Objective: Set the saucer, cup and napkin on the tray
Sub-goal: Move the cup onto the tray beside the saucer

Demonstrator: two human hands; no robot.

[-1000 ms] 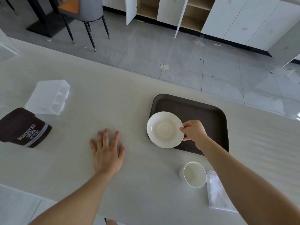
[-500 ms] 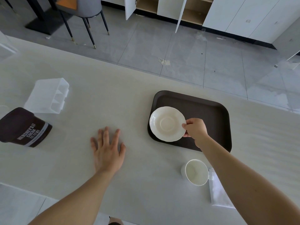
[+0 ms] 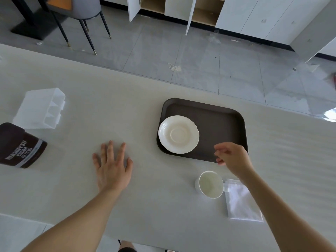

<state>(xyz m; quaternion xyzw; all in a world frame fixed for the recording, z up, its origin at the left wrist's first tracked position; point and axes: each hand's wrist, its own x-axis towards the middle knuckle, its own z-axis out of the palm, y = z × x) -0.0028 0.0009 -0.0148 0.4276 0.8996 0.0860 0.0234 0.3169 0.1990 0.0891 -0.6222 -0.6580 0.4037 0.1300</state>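
The left hand (image 3: 112,166) lies flat and spread on the bench (image 3: 127,110). The right hand (image 3: 232,157) hovers loosely open and empty over the tray's (image 3: 218,120) near edge. At centre, the saucer (image 3: 178,134) sits on the tray's left part. Lower right, the cup (image 3: 210,184) stands touching the napkin (image 3: 240,202).

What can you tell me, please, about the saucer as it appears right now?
The saucer is a round, cream-white dish that looks like glazed ceramic, with a scalloped rim and a shallow ringed well at its centre. It is empty and lies right side up on the left part of the dark brown tray, its left edge reaching over the tray's raised rim. Neither hand touches it; the right hand hovers open just to its right.
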